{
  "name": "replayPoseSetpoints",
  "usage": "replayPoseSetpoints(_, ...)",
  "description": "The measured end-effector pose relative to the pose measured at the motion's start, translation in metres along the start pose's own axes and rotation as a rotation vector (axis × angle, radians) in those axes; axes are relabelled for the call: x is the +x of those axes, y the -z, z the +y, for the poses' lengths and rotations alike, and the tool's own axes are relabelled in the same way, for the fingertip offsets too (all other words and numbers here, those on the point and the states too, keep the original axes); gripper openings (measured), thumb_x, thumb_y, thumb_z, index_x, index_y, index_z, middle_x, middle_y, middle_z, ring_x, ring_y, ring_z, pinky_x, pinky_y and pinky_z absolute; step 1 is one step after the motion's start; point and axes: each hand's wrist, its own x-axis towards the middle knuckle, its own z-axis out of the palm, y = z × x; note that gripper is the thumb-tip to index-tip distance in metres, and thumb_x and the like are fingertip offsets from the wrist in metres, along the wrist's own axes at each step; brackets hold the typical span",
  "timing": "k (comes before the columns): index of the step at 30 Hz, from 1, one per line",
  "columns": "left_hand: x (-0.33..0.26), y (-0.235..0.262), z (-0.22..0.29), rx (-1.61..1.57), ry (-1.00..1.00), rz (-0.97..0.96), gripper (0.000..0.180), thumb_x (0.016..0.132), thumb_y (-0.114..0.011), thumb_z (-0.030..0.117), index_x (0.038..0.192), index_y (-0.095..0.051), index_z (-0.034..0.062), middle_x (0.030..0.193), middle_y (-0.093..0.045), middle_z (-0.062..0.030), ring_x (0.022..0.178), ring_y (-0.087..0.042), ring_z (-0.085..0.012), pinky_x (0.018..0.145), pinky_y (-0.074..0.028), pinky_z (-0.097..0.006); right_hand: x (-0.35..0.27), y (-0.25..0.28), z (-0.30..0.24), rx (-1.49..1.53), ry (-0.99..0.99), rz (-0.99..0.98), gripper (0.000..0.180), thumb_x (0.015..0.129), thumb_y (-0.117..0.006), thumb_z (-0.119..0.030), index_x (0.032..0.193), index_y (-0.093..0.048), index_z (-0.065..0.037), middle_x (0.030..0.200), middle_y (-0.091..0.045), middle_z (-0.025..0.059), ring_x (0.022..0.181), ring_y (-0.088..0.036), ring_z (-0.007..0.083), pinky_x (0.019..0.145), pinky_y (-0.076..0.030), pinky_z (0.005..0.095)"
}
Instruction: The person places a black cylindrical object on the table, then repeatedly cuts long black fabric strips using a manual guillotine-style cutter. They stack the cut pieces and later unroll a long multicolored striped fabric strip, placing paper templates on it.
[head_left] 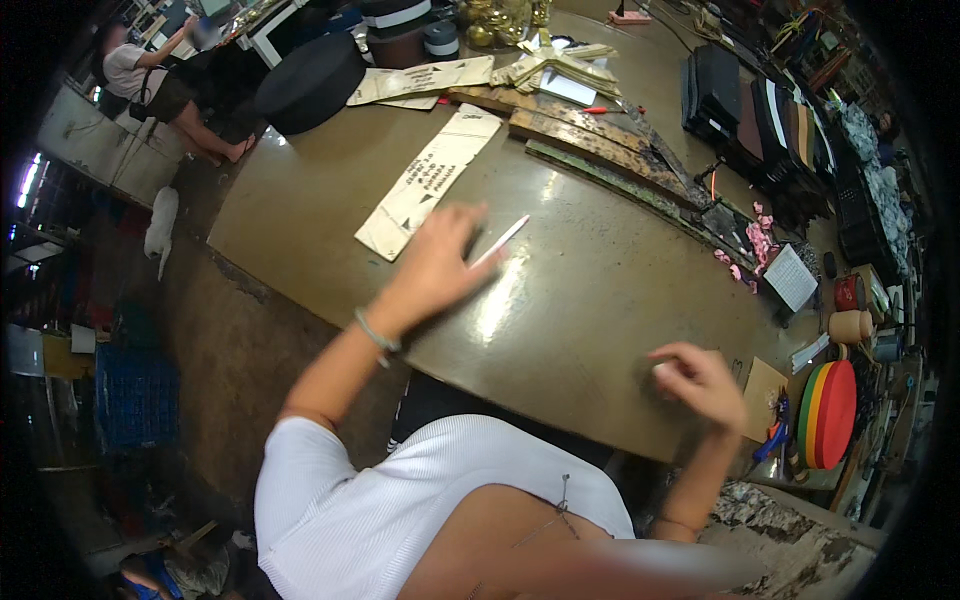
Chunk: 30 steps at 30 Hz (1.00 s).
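A slim white pen (508, 236) lies slantwise on the brown tabletop. My left hand (438, 262) is over the table beside it, thumb and fingers apart, with the pen's near end close to the thumb. Just beyond that hand is a long cream paper strip (432, 180) with handwriting and dark triangle marks. Over the table's near right part hovers my right hand (702, 385), its fingers curled in; whatever they may hold is hidden.
Metal-edged wooden bars (590, 145) run across the far table, with a red-handled tool (603, 110) by them. Black, brown and white rolls stand at the far left and right. A striped roll (828, 415) and blue-handled pliers (773, 438) are right. Another person (150, 80) sits far left.
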Motion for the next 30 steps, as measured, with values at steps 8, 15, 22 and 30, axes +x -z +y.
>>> replayPoseSetpoints(8, -0.049, -0.044, 0.023, -0.321, -0.248, -0.307, 0.019, 0.087, -0.066, 0.014, 0.103, -0.065, 0.0024, 0.103, -0.058, -0.0171, 0.102, -0.055, -0.0359, 0.09, -0.046, -0.043, 0.084, -0.148, -0.031, -0.602, 0.39, 0.564, 0.028, 0.092, -0.064, -0.018, 0.117, -0.064, -0.005, 0.108, -0.06, 0.0137, 0.095, -0.06, 0.0304, 0.079, -0.05, 0.0372)
replayPoseSetpoints(15, -0.002, -0.02, -0.049, 0.11, -0.046, 0.259, 0.076, 0.076, -0.079, 0.044, 0.137, -0.054, 0.0061, 0.133, -0.054, -0.0227, 0.123, -0.048, -0.0412, 0.11, -0.035, -0.047, 0.077, -0.177, -0.013, -0.713, 0.308, 0.563, 0.019, 0.092, -0.059, -0.009, 0.108, -0.062, 0.0, 0.105, -0.059, 0.0175, 0.101, -0.055, 0.0329, 0.083, -0.046, 0.0408)
replayPoseSetpoints(22, 0.004, 0.007, -0.089, 0.082, 0.234, -0.035, 0.098, 0.069, -0.081, 0.033, 0.15, -0.033, 0.0055, 0.129, -0.051, -0.0254, 0.118, -0.047, -0.0422, 0.103, -0.041, -0.047, 0.073, -0.183, 0.002, -0.22, 0.465, 0.896, 0.015, 0.093, -0.056, -0.001, 0.107, -0.056, 0.004, 0.1, -0.058, 0.0198, 0.088, -0.058, 0.0337, 0.078, -0.048, 0.0392)
replayPoseSetpoints(30, -0.052, 0.036, -0.093, -0.05, -0.116, -0.155, 0.095, 0.063, -0.072, 0.017, 0.147, -0.033, 0.002, 0.129, -0.045, -0.0239, 0.121, -0.043, -0.0425, 0.109, -0.034, -0.048, 0.072, -0.176, -0.003, -0.194, 0.31, 0.766, 0.017, 0.087, -0.064, -0.009, 0.101, -0.062, 0.001, 0.089, -0.06, 0.0159, 0.076, -0.061, 0.0302, 0.068, -0.05, 0.0378)
